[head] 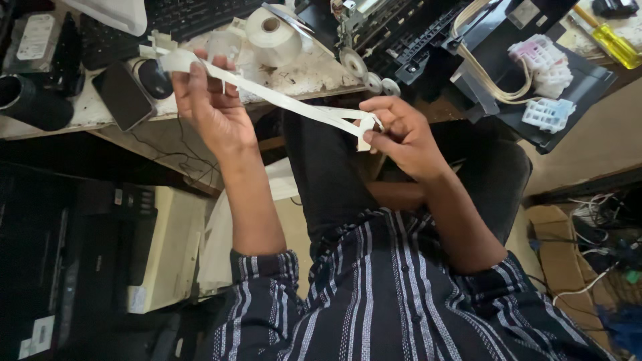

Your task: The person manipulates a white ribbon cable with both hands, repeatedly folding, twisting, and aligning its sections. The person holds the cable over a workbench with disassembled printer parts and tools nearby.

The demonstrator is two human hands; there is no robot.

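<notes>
Left hand (212, 110) and right hand (399, 134), each pinching one end of a long flat white ribbon cable (281, 97) stretched taut between them above the lap. Beyond the left hand, a black smartphone (123, 95) and a white paper roll (271, 28) lie on the worn white counter (301, 73). Beyond the right hand, a dismantled black printer (428, 33) sits on the counter.

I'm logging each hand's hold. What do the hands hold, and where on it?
Both hold one white flat ribbon strip: left hand near its upper end, right hand pinching its lower end.
</notes>
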